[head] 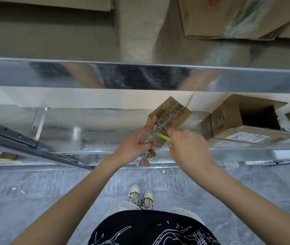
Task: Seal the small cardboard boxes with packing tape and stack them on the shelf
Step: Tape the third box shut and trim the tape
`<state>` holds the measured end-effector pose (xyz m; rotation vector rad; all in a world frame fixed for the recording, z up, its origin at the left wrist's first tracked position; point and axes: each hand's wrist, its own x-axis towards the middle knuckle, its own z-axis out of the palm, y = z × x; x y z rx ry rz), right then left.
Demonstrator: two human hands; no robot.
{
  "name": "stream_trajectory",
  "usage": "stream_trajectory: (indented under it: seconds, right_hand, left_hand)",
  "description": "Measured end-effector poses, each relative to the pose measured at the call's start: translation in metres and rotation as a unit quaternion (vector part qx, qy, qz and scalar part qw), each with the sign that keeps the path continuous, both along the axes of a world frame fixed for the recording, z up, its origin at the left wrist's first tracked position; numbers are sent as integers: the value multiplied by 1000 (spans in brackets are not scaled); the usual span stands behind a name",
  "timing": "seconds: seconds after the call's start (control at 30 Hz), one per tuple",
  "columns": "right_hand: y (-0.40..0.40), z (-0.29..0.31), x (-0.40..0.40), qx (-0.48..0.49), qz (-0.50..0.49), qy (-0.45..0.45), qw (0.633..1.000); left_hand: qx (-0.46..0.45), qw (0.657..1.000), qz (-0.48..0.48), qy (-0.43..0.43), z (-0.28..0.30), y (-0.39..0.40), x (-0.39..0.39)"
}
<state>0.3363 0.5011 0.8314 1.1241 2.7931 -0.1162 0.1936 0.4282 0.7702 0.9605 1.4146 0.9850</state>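
Stretching clear packing tape [152, 132] off the small cardboard box [169, 119] on the shelf [87, 131], the left hand [137, 144] pinches the strip and grips a roll. The right hand [187, 147], at 3 o'clock, clenches a green cutter [163, 137] whose tip meets the tape, which runs toward 7 o'clock. The right is nearer the cut.

Bare forearms, a black top [151, 230] with white line drawings, seemingly pale trousers [124, 206], white sneakers [141, 197].
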Motion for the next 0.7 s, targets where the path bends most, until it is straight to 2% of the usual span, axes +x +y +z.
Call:
stream_trajectory:
  seconds: [0.2, 0.4, 0.57, 0.7]
  right_hand:
    - [2, 11, -12, -17, -7, -29, 999]
    - [1, 0, 15, -45, -44, -56, 996]
    - [9, -18, 46, -70, -70, -9, 995]
    - [22, -36, 76, -127, -163, 75, 975]
  left_hand:
    - [-3, 999, -13, 51, 9, 1, 1]
    - [-34, 993, -40, 102, 4, -1, -1]
    - [-9, 993, -36, 116, -5, -2, 4]
    - [-19, 989, -18, 147, -10, -14, -5]
